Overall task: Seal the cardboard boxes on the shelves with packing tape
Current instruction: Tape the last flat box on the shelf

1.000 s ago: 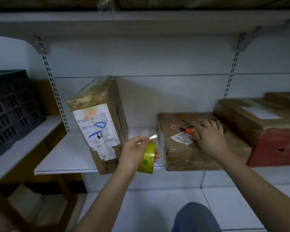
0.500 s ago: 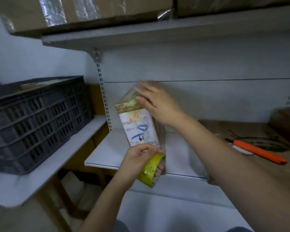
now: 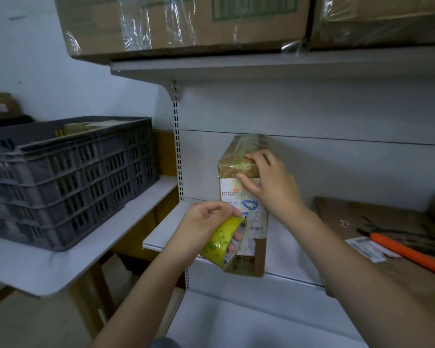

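A tall narrow cardboard box (image 3: 258,258) with a white label stands upright at the front edge of the white shelf (image 3: 294,252). My right hand (image 3: 269,182) grips its upper right corner, fingers on the taped top and thumb on the label face. My left hand (image 3: 206,224) holds a yellow roll of packing tape (image 3: 221,243) in front of the box's lower left face. A strip of clear tape appears to run from the roll up along the box front.
A dark plastic crate (image 3: 68,177) sits on a lower white shelf at the left. To the right lies a flat cardboard box (image 3: 387,249) with an orange-handled cutter (image 3: 409,253) on top. Large taped cartons (image 3: 183,23) fill the shelf above.
My right hand left the flat box at the right and came to the upright box's top, now gripping its upper right corner. The view swung left and up. The tape roll stays in my left hand.
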